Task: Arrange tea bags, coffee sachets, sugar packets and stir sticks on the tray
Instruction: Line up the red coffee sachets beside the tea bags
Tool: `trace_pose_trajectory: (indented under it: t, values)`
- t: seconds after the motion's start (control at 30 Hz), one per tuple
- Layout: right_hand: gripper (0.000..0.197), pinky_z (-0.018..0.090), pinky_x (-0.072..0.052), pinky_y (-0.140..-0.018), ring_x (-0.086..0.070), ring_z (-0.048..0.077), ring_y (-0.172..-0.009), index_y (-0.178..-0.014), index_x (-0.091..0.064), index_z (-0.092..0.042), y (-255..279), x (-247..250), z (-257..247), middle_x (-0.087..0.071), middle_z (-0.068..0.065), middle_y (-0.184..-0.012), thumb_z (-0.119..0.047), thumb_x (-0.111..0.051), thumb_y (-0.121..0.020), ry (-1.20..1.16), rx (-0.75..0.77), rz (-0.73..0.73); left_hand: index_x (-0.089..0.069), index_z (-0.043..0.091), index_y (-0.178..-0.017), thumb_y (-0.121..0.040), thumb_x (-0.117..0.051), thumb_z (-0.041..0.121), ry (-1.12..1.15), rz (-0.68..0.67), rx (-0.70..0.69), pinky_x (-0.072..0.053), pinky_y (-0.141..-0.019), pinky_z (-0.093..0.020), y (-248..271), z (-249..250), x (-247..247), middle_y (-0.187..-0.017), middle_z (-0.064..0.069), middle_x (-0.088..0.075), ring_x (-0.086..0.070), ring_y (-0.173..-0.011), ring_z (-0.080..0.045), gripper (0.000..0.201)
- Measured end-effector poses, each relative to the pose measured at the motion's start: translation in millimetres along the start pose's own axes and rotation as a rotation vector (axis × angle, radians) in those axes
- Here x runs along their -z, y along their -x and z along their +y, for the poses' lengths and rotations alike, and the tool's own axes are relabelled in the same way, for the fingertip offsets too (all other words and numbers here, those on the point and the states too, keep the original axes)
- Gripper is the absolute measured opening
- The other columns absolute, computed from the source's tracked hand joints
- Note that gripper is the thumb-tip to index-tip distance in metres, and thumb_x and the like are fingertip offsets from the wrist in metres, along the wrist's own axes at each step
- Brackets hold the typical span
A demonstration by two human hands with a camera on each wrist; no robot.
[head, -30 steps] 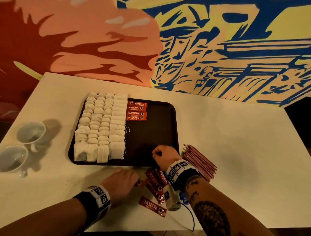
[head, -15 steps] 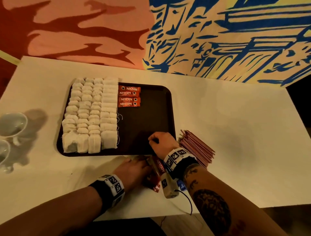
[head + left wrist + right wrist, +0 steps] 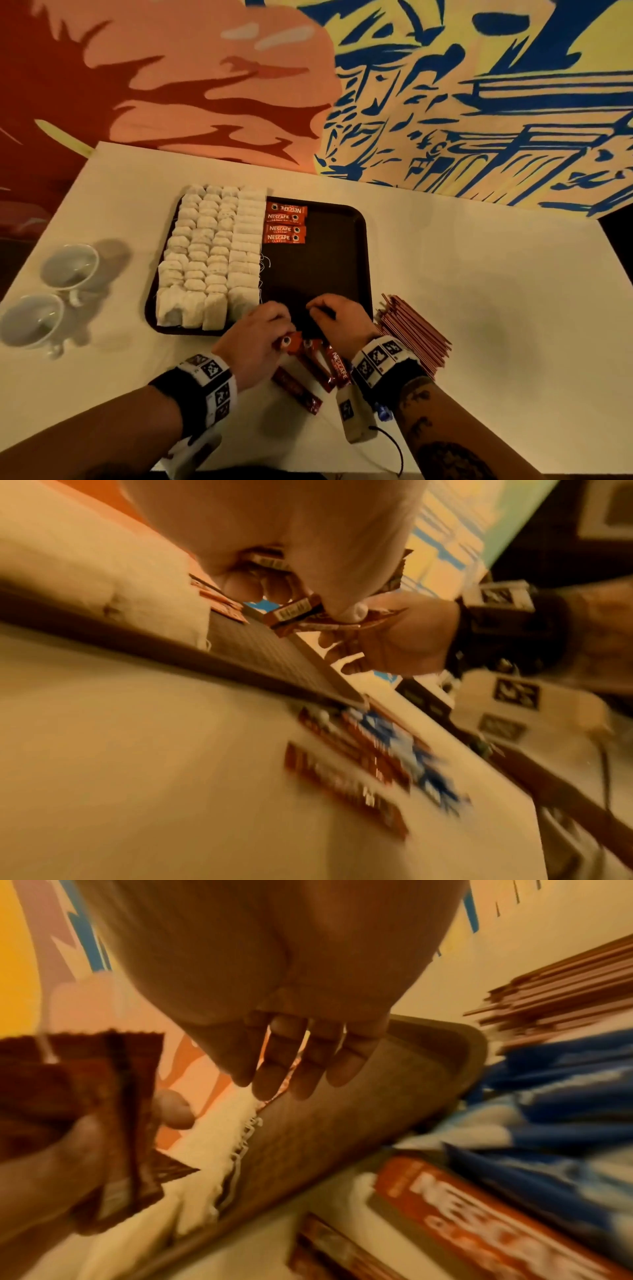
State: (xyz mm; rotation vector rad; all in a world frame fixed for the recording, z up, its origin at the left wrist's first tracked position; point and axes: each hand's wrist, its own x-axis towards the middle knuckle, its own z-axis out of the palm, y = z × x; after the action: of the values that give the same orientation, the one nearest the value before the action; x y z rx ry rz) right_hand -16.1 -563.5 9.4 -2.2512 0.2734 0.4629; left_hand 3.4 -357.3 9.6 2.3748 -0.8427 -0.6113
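Observation:
The dark tray point(image 3: 356, 260) holds rows of white tea bags point(image 3: 209, 253) on its left side. Several red coffee sachets point(image 3: 285, 222) lie at its far middle. My left hand point(image 3: 263, 332) hovers at the tray's near edge and grips a few coffee sachets point(image 3: 291, 610), seen too in the right wrist view point(image 3: 113, 1110). My right hand point(image 3: 337, 317) is over the tray's near right corner, its fingers point(image 3: 301, 1064) hanging loose and holding nothing. Loose sachets point(image 3: 298, 390) lie on the table under my wrists. Red stir sticks point(image 3: 414, 329) are piled right of the tray.
Two white cups point(image 3: 68, 265) stand at the table's left edge. Blurred blue-and-white packets point(image 3: 548, 1096) lie beside the loose sachets near the tray's corner. The white table point(image 3: 496, 291) meets a painted wall behind the tray.
My left hand has risen from the table with sachets in its grip and moved up to the tray's near edge. My right hand stays at the tray's near right corner.

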Motion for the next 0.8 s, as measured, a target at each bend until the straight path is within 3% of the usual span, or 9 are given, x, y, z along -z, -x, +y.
trace_pose_trajectory:
  t: [0.07,0.13,0.2,0.27,0.37,0.47,0.6,0.7,0.8]
  values:
    - [0.025,0.022,-0.052,-0.082,-0.065,0.0,-0.088,-0.108,-0.071,-0.028,2,4,-16,-0.07,-0.014,-0.095,-0.038,-0.049,-0.103,-0.136,0.022,0.007,-0.06,0.028,-0.121,-0.091,-0.059,0.016,0.105,0.114,0.08,-0.043,-0.102,-0.032,-5,-2,12,-0.117,0.013,-0.052,-0.048,-0.11,-0.008,0.033]
    - [0.039,0.024,-0.054,-0.077,-0.069,0.005,-0.08,-0.105,-0.073,-0.025,2,9,-33,-0.074,-0.008,-0.085,-0.046,-0.04,-0.105,-0.284,0.025,0.027,-0.059,0.027,-0.12,-0.092,-0.057,0.013,0.13,0.21,0.163,-0.047,-0.094,-0.034,-12,0,25,-0.101,0.01,-0.05,-0.052,-0.096,-0.012,0.032]
    - [0.048,0.027,-0.056,-0.073,-0.071,0.013,-0.076,-0.101,-0.072,-0.023,1,13,-49,-0.076,-0.002,-0.083,-0.051,-0.034,-0.105,-0.415,0.006,0.023,-0.057,0.024,-0.119,-0.092,-0.057,0.013,0.118,0.267,0.17,-0.048,-0.09,-0.032,-20,0,35,-0.101,0.005,-0.047,-0.054,-0.092,-0.016,0.029]
    - [0.04,0.025,-0.052,-0.061,-0.068,0.014,-0.067,-0.101,-0.071,-0.02,-1,18,-64,-0.075,-0.001,-0.078,-0.047,-0.041,-0.104,-0.484,-0.011,0.023,-0.055,0.02,-0.116,-0.094,-0.056,0.015,0.083,0.303,0.116,-0.049,-0.085,-0.034,-25,1,43,-0.1,0.0,-0.051,-0.055,-0.093,-0.018,0.023]
    - [0.023,0.021,-0.047,-0.054,-0.066,0.013,-0.061,-0.103,-0.069,-0.014,-8,22,-79,-0.073,-0.001,-0.075,-0.028,-0.051,-0.103,-0.535,-0.041,0.035,-0.049,0.021,-0.112,-0.099,-0.052,0.024,0.129,0.333,0.079,-0.043,-0.068,-0.027,-31,3,51,-0.089,0.007,-0.056,-0.055,-0.081,-0.013,0.014]
    - [0.02,0.018,-0.044,-0.051,-0.066,0.013,-0.06,-0.103,-0.069,-0.015,-12,29,-83,-0.074,0.002,-0.078,-0.021,-0.051,-0.103,-0.576,-0.054,0.036,-0.046,0.029,-0.107,-0.102,-0.047,0.033,0.307,0.371,0.129,-0.046,-0.064,-0.027,-34,3,57,-0.084,0.011,-0.062,-0.061,-0.074,-0.009,0.006]
    - [0.019,0.015,-0.045,-0.052,-0.066,0.01,-0.063,-0.104,-0.067,-0.021,-15,36,-79,-0.075,0.001,-0.084,-0.02,-0.048,-0.104,-0.537,0.01,0.124,-0.059,0.019,-0.102,-0.103,-0.047,0.03,0.789,0.5,0.373,-0.051,-0.063,-0.034,-43,-2,63,-0.077,-0.004,-0.064,-0.06,-0.065,-0.02,0.016]
    - [0.018,0.013,-0.045,-0.054,-0.066,0.01,-0.062,-0.108,-0.067,-0.017,-20,35,-77,-0.075,0.005,-0.087,-0.018,-0.049,-0.104,-0.539,0.045,0.185,-0.062,0.014,-0.099,-0.101,-0.053,0.029,1.191,0.421,0.501,-0.053,-0.064,-0.038,-45,1,71,-0.065,-0.005,-0.051,-0.052,-0.056,-0.019,0.018]
    - [0.015,0.014,-0.046,-0.058,-0.069,0.011,-0.066,-0.107,-0.066,-0.022,-26,28,-76,-0.076,0.002,-0.089,-0.021,-0.051,-0.103,-0.514,0.029,0.211,-0.063,0.013,-0.103,-0.093,-0.058,0.046,1.226,0.311,0.478,-0.057,-0.062,-0.037,-43,2,74,-0.055,0.003,-0.046,-0.049,-0.052,-0.016,0.036]
